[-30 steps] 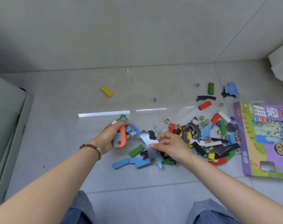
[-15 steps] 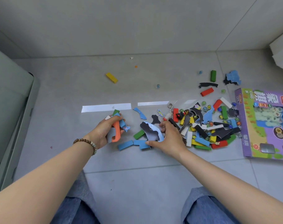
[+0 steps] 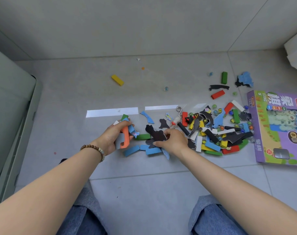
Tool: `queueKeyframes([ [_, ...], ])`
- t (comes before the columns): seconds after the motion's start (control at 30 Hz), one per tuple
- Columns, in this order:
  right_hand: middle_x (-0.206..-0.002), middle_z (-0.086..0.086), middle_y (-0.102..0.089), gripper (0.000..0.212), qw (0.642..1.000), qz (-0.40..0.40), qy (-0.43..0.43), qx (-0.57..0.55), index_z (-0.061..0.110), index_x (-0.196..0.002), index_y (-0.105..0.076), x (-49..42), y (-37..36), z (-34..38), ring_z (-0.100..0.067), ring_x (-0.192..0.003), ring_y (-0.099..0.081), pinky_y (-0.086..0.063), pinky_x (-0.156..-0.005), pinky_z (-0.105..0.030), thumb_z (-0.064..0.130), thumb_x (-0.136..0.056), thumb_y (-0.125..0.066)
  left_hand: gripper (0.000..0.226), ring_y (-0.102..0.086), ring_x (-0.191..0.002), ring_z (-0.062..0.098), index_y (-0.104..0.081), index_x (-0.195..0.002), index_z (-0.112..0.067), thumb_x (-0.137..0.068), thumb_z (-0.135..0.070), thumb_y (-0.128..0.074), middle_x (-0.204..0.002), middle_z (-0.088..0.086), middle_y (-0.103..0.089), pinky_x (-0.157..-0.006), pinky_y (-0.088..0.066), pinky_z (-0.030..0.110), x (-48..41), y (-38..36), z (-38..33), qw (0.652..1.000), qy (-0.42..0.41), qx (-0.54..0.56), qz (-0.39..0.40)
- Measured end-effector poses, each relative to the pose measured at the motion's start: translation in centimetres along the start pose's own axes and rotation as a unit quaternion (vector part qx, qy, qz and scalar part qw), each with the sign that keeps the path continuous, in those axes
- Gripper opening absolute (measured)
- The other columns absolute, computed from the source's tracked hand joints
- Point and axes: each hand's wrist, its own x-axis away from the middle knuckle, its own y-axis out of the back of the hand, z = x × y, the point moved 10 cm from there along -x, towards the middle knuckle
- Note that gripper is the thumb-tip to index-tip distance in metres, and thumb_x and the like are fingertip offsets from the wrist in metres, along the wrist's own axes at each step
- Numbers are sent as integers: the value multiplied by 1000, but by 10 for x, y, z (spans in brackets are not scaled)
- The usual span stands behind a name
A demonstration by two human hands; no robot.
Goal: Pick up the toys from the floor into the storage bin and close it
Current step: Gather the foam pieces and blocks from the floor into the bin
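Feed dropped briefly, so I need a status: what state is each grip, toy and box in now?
Left grip: holds several pieces, an orange piece among them.
Right grip: grips a black piece.
Toy pile: loose on the floor.
Yellow block: lying alone, untouched.
Game box: flat on the floor, face up.
Grey bin: partly in view; lid state unclear.

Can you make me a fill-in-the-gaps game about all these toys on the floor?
The left hand grips a long curved piece coloured ____.
The right hand pinches a flat piece coloured ____.
The block lying alone, far from the pile, is ____.
The bead bracelet sits on the ____ wrist.
Missing words: orange, black, yellow, left.
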Motion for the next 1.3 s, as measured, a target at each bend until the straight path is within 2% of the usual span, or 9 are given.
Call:
queueKeyframes([
  [0.1, -87, 8, -58, 32, 997, -15, -15, -69, 23, -98, -63, -2, 6, -7, -15, -96, -55, -43, -88, -30, 34, -72, -78, 29, -65, -62, 17, -59, -112, -16, -85, -25, -66, -87, 7, -67, -50, -56, 22, 1, -4, 1, 1000, 4, -5, -4],
  [0.23, -121, -6, -61, 49, 964, 14, -23, -264, 7, -119, -58, 2, 21, -18, -19, -105, -60, -48, -88, -25, 14, -75, -78, 27, -62, -45, 11, -58, -107, -16, -85, -29, -66, -88, 8, -67, -46, -53, 20, 3, -19, 1, 1000, 9, -28, 2],
  [0.37, -100, -6, -71, 27, 930, 0, 0, -368, 13, -102, -63, 16, 74, -42, -13, -82, -66, -54, -68, -15, 7, -77, -74, 19, -61, -46, 12, -59, -101, -14, -88, -26, -63, -86, 11, -65, -43, -50, 19, 7, -60, -1, 998, -2, -41, 52],
  [0.47, -83, -1, -69, 16, 919, -79, -12, -386, 18, -88, -64, 26, 121, -88, -5, -72, -63, -50, -59, -7, 10, -78, -73, 22, -62, -46, 13, -57, -105, -11, -88, -24, -62, -85, 12, -66, -42, -48, 19, 8, -96, 4, 996, -10, -52, 78],
  [0.63, -48, 4, -60, 16, 935, -167, -59, -306, 10, -73, -67, 25, 142, -156, -12, -57, -53, -42, -61, -26, 22, -75, -78, 27, -62, -56, 15, -60, -111, -13, -87, -24, -64, -91, 7, -69, -44, -48, 18, 13, -151, 30, 990, 6, -84, 110],
  [0.73, -82, -7, -62, 25, 948, -226, -43, -218, 19, -65, -61, 21, 144, -169, -15, -71, -54, -40, -62, -21, 31, -67, -83, 22, -61, -52, 15, -58, -105, -12, -87, -23, -64, -84, 10, -67, -44, -49, 18, 17, -169, 43, 988, 15, -106, 108],
  [0.9, -117, -2, -42, 64, 916, -289, -115, -252, 16, -110, -51, 36, 155, -202, -16, -108, -45, -40, -97, -30, 39, -61, -85, 31, -62, -56, 17, -54, -111, -12, -85, -23, -66, -86, 11, -66, -45, -51, 21, 17, -189, 48, 988, 12, -116, 102],
  [1.0, -141, -7, -36, 98, 874, -247, -208, -362, 14, -135, -36, 38, 135, -229, -22, -131, -36, -36, -108, -40, 46, -57, -86, 33, -62, -52, 16, -53, -113, -11, -85, -23, -66, -86, 12, -66, -43, -49, 21, 16, -198, 49, 988, 4, -120, 101],
  [1.3, -144, -13, -30, 113, 875, -218, -250, -353, 5, -140, -25, 18, 114, -207, -29, -132, -35, -38, -106, -41, 43, -54, -88, 20, -59, -58, 22, -46, -84, -23, -85, -19, -66, -82, 12, -66, -48, -53, 25, 12, -203, 50, 990, -11, -113, 87],
])
